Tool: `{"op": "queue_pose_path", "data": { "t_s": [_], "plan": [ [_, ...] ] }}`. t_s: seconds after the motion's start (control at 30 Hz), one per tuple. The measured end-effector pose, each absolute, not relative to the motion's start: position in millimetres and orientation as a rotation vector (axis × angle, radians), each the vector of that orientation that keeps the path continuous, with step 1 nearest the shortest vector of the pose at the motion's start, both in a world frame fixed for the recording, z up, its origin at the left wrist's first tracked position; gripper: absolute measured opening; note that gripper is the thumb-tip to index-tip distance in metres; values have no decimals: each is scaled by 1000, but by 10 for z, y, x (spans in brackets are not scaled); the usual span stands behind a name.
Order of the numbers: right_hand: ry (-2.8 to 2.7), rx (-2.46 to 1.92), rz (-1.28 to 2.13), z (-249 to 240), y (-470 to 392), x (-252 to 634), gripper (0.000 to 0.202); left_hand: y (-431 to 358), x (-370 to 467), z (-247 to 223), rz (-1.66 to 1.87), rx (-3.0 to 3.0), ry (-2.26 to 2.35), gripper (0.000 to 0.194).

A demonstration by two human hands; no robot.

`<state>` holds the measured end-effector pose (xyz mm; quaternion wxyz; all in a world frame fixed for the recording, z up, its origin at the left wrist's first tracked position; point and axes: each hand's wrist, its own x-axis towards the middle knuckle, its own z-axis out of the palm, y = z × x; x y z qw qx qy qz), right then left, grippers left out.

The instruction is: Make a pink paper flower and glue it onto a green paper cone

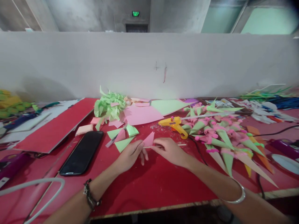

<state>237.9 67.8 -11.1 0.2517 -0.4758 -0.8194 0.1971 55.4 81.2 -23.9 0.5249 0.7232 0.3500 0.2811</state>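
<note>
Near the middle of the red table, my left hand [134, 153] pinches the left side of a small pink paper piece [149, 140] that comes to a point at the top. My right hand [169, 151] is closed at the paper's right edge, fingers and thumb pressed on a thin pale stick [181, 144] whose end juts out to the right. The stick runs along the paper's lower edge between both hands. Just left of them lie green paper triangles [123, 143] with a pink scrap [120, 135] among them. A yellow glue gun [174, 125] rests behind my right hand.
Pink and green paper cones [217, 127] are heaped on the right. A black phone [81, 152] lies at left beside a red board [56, 124]. Crumpled green paper [111, 104] and flat pink sheets [142, 113] sit at the back. A grey partition [116, 65] stands behind.
</note>
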Motion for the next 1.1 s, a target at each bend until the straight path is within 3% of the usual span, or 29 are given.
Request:
{"op": "queue_pose_path", "data": {
  "t_s": [0.17,0.37,0.53,0.8,1.1],
  "plan": [
    [-2061,-1198,863,-171,712,2385,28,772,589,-222,682,1740,813,34],
    [-2124,-1223,778,-147,703,2385,28,795,588,-246,674,1791,950,37],
    [-2093,-1245,761,-144,686,2380,11,821,567,-265,662,1873,1079,40],
    [-2124,-1287,779,-128,683,2417,15,841,480,-201,519,2169,1042,37],
    [-2060,-1252,1031,-105,666,2418,23,821,450,-149,406,2383,1048,37]
  ]
}}
